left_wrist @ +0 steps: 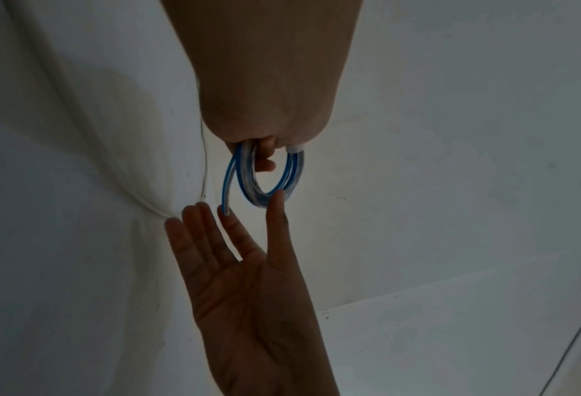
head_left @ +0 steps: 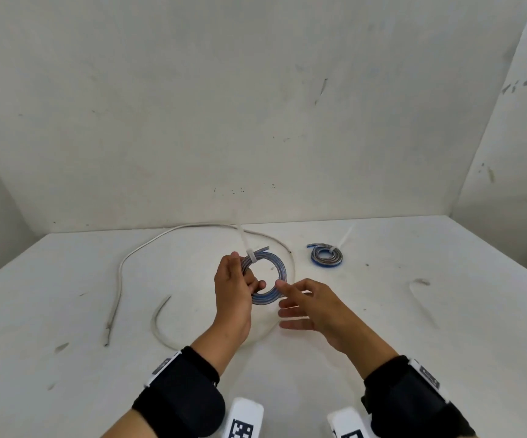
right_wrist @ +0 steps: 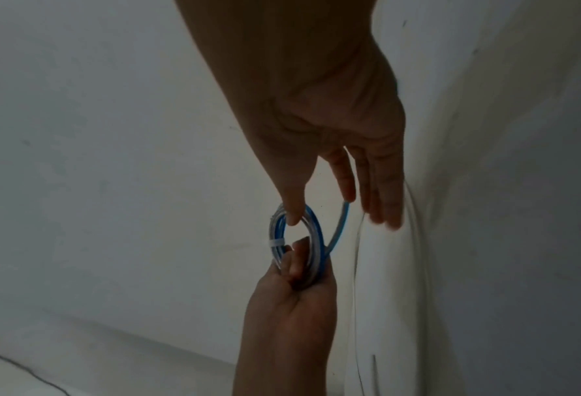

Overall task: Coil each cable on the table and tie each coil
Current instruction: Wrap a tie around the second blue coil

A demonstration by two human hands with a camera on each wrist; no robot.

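Note:
My left hand holds up a coil of blue and clear cable just above the table, fingers curled round its left side. A white zip tie wraps the coil's top, with its tail sticking upward. My right hand is spread with straight fingers beside the coil's lower right. Its thumb tip touches the coil's rim, and one cable end passes by the index finger. A second blue coil lies tied on the table at the right.
A long white cable lies loose on the white table, looping behind and under my hands. Another pale curved piece lies at the right. White walls enclose the table at the back and right.

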